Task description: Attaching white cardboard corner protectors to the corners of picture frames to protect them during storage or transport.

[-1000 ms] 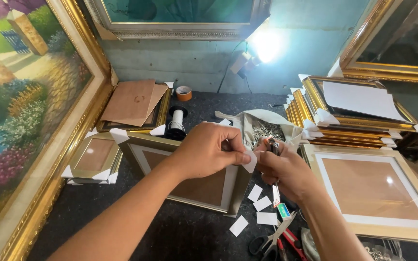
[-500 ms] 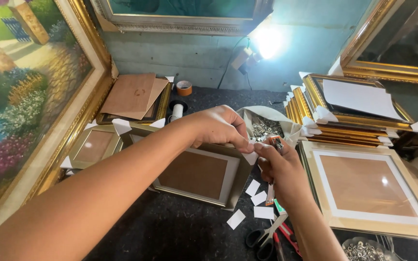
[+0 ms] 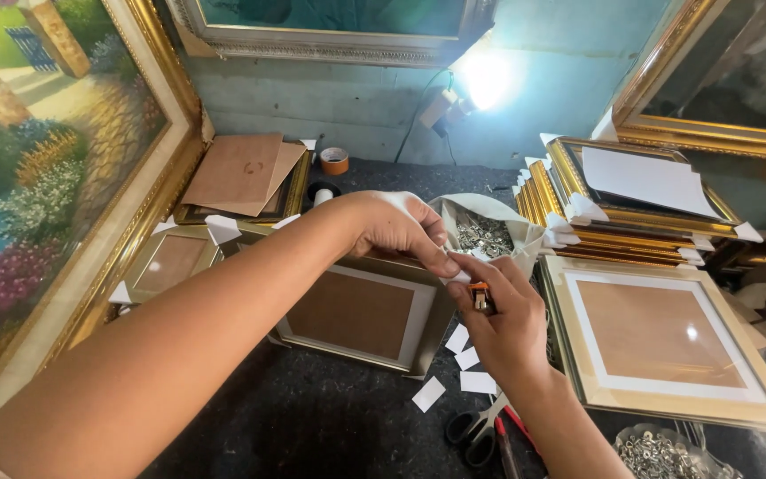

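Note:
My left hand reaches across from the left and pinches a small white paper corner piece at the right top corner of a small gold picture frame with a brown backing. My right hand meets it there, its fingers on the same white piece, and it also holds a small orange and black tool in its palm. The frame lies tilted on the dark mat, under my left forearm.
Loose white paper pieces and red-handled scissors lie below my right hand. An open bag of small metal parts sits behind. Stacked gold frames and a matted frame stand right; a large painting leans left.
The view has shifted left and closer. Both hands have stayed together at the frame's corner, my left arm now stretched further across the frame.

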